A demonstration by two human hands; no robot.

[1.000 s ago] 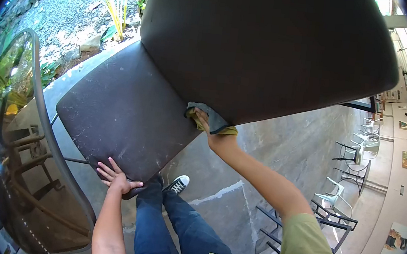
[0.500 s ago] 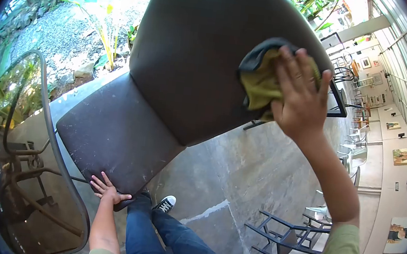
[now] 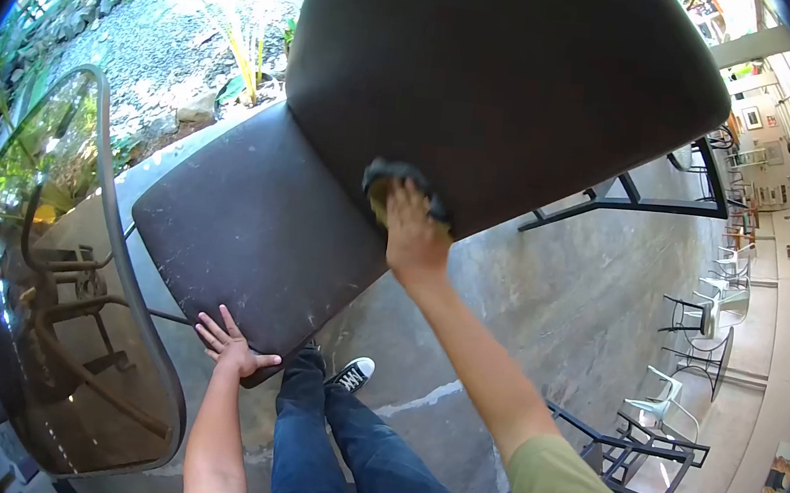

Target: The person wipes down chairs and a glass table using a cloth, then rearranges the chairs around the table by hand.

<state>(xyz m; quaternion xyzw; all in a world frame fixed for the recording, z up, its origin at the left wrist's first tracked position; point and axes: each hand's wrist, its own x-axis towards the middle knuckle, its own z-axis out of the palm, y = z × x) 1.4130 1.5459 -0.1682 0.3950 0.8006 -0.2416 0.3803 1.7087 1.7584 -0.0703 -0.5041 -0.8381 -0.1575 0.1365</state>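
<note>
A dark brown padded chair fills the middle of the view, its large backrest (image 3: 522,76) meeting the scuffed seat (image 3: 243,210) at a seam. My right hand (image 3: 413,234) presses a yellow and dark grey cloth (image 3: 394,173) against the lower backrest, close to that seam. Part of the cloth is hidden under the fingers. My left hand (image 3: 235,350) lies with its fingers spread on the near corner of the seat, holding nothing.
A tinted glass tabletop (image 3: 67,307) with a dark rim stands close on the left. Black metal frames (image 3: 639,459) and a pale metal chair (image 3: 664,404) are at the right. Behind the chair are a leafy plant (image 3: 239,34) and gravel (image 3: 145,43). My feet are on the concrete floor (image 3: 492,335).
My right hand has swept the cloth from the backrest's right side down and left toward the seam. My left hand stays on the seat corner. The view has shifted slightly.
</note>
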